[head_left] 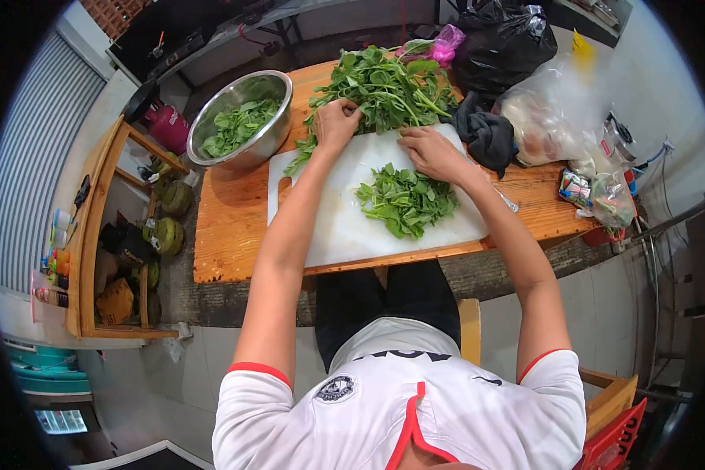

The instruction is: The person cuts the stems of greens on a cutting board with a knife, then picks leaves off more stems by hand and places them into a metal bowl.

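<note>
A large heap of leafy greens (pixel 384 86) with long stems lies at the far side of the white cutting board (pixel 329 235). At the heap's left edge, my left hand (pixel 337 125) has its fingers curled on some greens. My right hand (pixel 435 153) rests over the board's far edge by the stem ends, fingertips closed together; whatever they pinch is too small to tell. Just in front of it sits a smaller pile of picked leaves (pixel 409 202) on the board. Part of a shiny metal utensil (pixel 509 202) shows beside my right wrist.
A steel bowl (pixel 278 129) holding leaves stands left on the wooden table (pixel 227 235). To the right lie a dark cloth (pixel 484 133), a clear plastic bag (pixel 544 117) and small packets (pixel 576 188). Behind are a black bag (pixel 505 47) and a pink bag (pixel 446 45).
</note>
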`<state>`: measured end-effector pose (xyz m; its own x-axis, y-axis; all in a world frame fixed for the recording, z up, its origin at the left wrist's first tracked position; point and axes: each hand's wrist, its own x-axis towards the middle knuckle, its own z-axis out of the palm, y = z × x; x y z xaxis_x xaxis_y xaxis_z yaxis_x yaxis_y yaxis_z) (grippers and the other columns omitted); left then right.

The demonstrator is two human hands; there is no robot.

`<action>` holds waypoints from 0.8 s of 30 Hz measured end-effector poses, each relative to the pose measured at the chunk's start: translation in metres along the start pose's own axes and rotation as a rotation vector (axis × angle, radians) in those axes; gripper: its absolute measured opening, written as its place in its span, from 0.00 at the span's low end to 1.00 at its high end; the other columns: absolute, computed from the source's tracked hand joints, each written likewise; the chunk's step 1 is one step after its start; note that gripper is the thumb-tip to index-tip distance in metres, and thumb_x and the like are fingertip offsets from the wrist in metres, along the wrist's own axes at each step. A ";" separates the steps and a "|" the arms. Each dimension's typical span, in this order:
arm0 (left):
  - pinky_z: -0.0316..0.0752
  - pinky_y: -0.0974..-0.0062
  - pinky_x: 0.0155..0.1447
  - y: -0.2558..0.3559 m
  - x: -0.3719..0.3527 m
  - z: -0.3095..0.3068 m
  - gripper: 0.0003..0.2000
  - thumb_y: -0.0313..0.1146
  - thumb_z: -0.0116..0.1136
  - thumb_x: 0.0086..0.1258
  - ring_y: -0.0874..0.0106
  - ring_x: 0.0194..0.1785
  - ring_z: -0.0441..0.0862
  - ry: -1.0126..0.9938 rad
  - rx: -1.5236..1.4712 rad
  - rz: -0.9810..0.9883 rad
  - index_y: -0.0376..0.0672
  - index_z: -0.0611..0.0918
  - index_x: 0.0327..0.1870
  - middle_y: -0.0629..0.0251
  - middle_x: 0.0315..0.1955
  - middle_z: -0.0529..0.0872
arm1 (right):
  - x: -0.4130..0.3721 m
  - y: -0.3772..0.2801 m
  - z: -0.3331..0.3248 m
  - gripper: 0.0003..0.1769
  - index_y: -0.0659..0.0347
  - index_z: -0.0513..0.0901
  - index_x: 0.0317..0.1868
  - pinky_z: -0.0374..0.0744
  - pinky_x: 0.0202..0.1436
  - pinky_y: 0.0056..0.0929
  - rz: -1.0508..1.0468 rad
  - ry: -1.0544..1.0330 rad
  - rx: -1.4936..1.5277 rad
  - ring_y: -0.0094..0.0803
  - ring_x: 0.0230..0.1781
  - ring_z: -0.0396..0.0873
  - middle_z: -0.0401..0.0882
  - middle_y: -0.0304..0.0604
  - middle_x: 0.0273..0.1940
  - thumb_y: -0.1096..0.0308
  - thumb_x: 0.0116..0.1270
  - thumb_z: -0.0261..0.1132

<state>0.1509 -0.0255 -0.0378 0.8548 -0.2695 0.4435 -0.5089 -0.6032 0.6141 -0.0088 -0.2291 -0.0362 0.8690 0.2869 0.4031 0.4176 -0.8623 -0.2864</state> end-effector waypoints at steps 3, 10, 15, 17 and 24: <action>0.81 0.64 0.40 0.001 0.003 0.000 0.11 0.43 0.71 0.63 0.64 0.32 0.88 0.031 0.011 0.006 0.48 0.92 0.40 0.65 0.26 0.90 | -0.008 0.005 -0.005 0.19 0.70 0.86 0.54 0.76 0.68 0.45 0.053 -0.009 -0.009 0.54 0.61 0.79 0.82 0.57 0.60 0.70 0.69 0.56; 0.81 0.62 0.44 0.000 -0.001 -0.009 0.15 0.39 0.71 0.62 0.63 0.35 0.89 -0.089 0.020 0.049 0.48 0.89 0.49 0.65 0.28 0.90 | -0.047 -0.001 -0.040 0.21 0.67 0.83 0.60 0.76 0.67 0.46 0.229 0.087 0.198 0.55 0.61 0.79 0.78 0.57 0.64 0.71 0.71 0.56; 0.81 0.63 0.44 0.017 -0.027 -0.050 0.20 0.31 0.65 0.64 0.63 0.39 0.89 -0.276 0.117 0.182 0.45 0.78 0.58 0.62 0.32 0.90 | -0.076 -0.044 -0.067 0.38 0.59 0.72 0.74 0.69 0.75 0.47 0.318 -0.056 0.449 0.55 0.71 0.71 0.68 0.58 0.73 0.45 0.73 0.67; 0.81 0.63 0.45 0.018 -0.042 -0.070 0.18 0.27 0.62 0.65 0.63 0.39 0.88 -0.267 0.167 0.269 0.44 0.76 0.57 0.61 0.33 0.89 | -0.087 -0.062 -0.061 0.57 0.54 0.62 0.80 0.63 0.79 0.51 0.261 -0.095 0.277 0.61 0.77 0.61 0.61 0.63 0.76 0.37 0.58 0.76; 0.82 0.71 0.49 0.024 -0.117 -0.109 0.22 0.20 0.61 0.66 0.70 0.42 0.84 -0.657 -0.172 0.173 0.41 0.74 0.61 0.59 0.41 0.83 | -0.064 -0.077 -0.021 0.72 0.47 0.57 0.82 0.62 0.78 0.58 -0.002 -0.068 0.251 0.67 0.74 0.61 0.58 0.67 0.75 0.32 0.39 0.83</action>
<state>0.0278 0.0735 -0.0035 0.6170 -0.7817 0.0915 -0.6060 -0.3977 0.6889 -0.1025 -0.1900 -0.0217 0.8804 0.3236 0.3466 0.4648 -0.7337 -0.4957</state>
